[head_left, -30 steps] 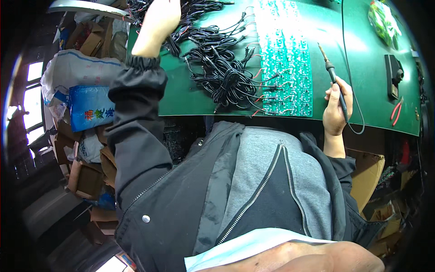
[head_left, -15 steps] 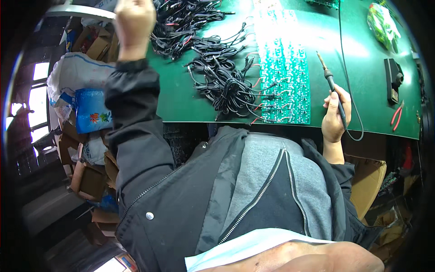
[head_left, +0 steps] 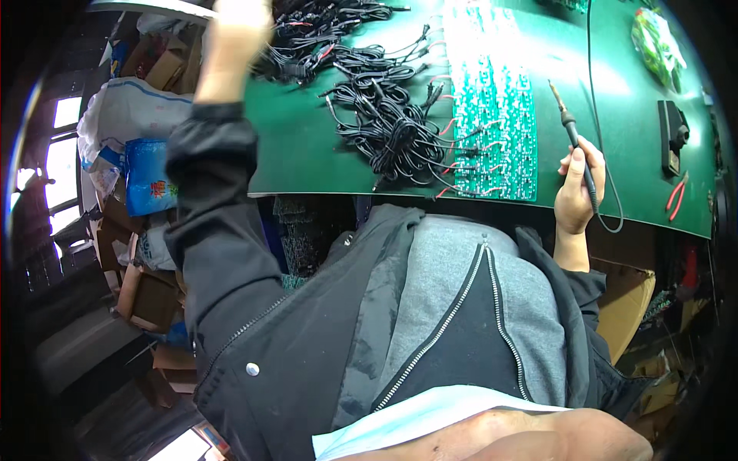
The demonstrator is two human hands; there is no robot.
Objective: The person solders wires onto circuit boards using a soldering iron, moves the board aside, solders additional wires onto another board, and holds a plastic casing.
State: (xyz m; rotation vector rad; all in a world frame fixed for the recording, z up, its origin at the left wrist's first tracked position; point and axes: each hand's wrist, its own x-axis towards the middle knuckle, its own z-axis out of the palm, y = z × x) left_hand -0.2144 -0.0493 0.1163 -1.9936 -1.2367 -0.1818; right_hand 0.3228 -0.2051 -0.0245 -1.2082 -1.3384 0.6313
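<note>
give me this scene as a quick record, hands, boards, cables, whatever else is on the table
left hand: blurred, near the cables; grip unclear
right hand: holds soldering iron, tip right of boards
boards: green, red wires at near end
cables: black, bundled, left of boards
table: green; pliers at right

The left arm (head_left: 217,192) stretched to the far left, the left hand (head_left: 240,34) blurred. The right hand (head_left: 578,196), nearer and rightward, was curled closed, its thumb (head_left: 575,164) pointing far.
</note>
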